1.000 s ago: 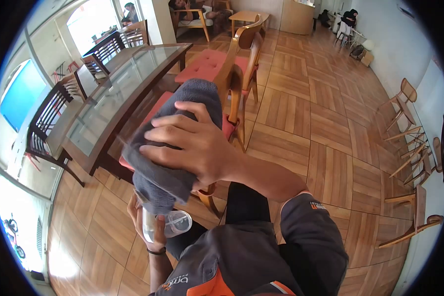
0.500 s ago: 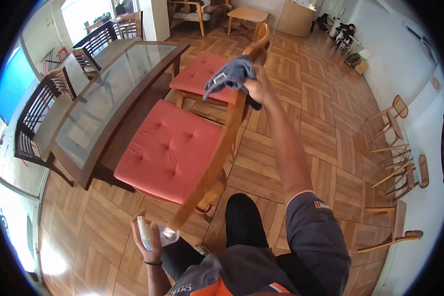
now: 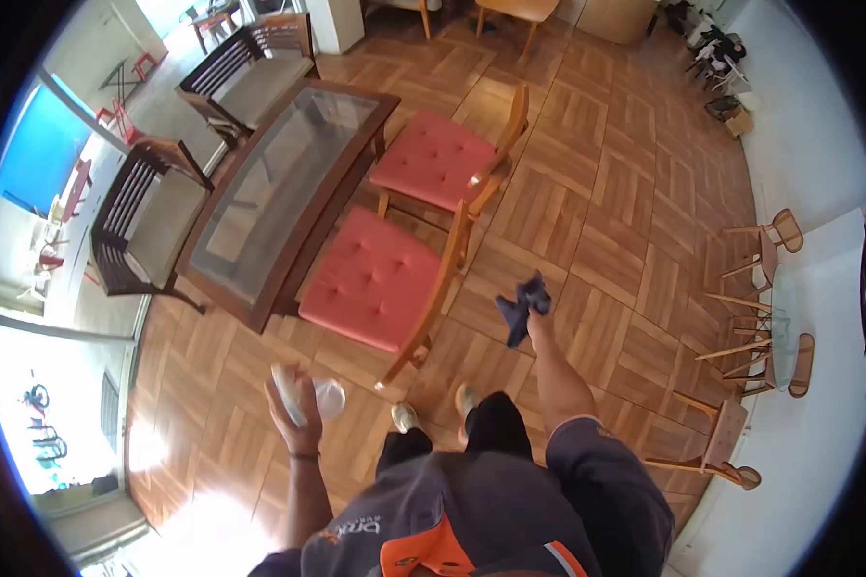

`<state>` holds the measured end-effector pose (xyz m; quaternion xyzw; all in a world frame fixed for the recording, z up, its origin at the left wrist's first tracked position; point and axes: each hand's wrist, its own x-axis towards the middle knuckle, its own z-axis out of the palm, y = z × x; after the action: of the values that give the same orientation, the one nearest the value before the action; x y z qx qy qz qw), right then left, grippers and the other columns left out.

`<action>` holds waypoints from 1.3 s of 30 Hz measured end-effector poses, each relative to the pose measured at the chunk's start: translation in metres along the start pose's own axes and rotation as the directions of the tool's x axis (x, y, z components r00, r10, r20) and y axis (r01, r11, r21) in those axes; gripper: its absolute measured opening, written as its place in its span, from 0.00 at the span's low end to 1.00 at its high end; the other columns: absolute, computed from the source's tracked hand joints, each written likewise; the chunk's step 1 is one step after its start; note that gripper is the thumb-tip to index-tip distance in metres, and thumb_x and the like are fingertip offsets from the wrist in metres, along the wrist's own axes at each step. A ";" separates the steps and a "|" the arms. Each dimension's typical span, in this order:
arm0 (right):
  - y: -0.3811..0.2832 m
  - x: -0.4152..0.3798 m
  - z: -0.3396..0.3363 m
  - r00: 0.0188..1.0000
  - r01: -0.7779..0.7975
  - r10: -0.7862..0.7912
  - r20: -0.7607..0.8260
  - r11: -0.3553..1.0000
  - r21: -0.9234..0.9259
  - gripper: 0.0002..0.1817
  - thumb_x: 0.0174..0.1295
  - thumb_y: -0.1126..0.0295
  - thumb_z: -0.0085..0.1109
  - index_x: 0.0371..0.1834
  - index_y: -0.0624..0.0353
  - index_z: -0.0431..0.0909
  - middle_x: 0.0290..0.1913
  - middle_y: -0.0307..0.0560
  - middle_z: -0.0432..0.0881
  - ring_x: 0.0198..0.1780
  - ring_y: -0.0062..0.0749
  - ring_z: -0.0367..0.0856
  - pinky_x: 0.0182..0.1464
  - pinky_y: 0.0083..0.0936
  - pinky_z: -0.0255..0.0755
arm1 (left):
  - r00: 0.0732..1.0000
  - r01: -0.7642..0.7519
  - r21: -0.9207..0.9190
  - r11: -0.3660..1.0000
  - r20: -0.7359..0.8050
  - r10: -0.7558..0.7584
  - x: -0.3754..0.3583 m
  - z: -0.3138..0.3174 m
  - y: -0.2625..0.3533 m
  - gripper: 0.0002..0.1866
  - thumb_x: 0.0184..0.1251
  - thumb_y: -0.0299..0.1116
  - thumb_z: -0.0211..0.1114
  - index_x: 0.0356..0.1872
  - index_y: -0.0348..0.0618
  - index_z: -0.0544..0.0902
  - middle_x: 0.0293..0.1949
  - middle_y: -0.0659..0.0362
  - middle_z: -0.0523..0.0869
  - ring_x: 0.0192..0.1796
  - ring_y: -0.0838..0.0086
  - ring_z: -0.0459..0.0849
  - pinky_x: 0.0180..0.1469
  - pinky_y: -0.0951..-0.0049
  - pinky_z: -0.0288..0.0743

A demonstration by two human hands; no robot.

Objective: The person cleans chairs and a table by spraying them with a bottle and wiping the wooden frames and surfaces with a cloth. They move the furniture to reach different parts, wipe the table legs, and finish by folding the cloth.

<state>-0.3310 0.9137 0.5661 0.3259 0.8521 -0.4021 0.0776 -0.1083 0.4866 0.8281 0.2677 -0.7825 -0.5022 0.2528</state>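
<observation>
My left hand [image 3: 303, 423] is closed around a spray bottle [image 3: 330, 398] with a white head and a clear body, low at the left of my legs. A crumpled dark blue-grey cloth [image 3: 518, 313] is bunched in my right hand [image 3: 541, 327], over the floor and apart from the furniture. Between my hands stands the nearer wooden chair [image 3: 375, 279] with a red tufted seat. Behind it is a second red-seated chair [image 3: 436, 159]. Neither hand touches a chair.
A glass-topped wooden table [image 3: 284, 173] adjoins the red chairs. Dark slatted chairs [image 3: 154, 216] line its far side. Along the right wall are light wooden chairs [image 3: 726, 433] and a glass table [image 3: 784, 327]. A small wooden table [image 3: 520, 8] stands at the back.
My right hand with the cloth has come off the chair's backrest and moved down and right over the floor. I have moved back from the chairs; the left hand still holds the bottle.
</observation>
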 end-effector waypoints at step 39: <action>-0.134 0.678 -0.303 0.898 -0.152 0.248 0.365 0.950 -0.272 0.28 0.67 0.58 0.64 0.60 0.71 0.78 0.57 0.56 0.84 0.59 0.42 0.82 0.60 0.35 0.73 | 0.943 -0.052 -0.225 0.973 0.309 0.122 0.251 0.765 0.303 0.16 0.66 0.34 0.70 0.49 0.39 0.76 0.42 0.55 0.85 0.45 0.66 0.87 0.48 0.68 0.79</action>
<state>-0.9002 1.4087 0.5851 0.3128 0.8224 -0.3448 0.3270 -0.8501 0.9225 0.8578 0.1184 -0.7658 -0.6084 0.1715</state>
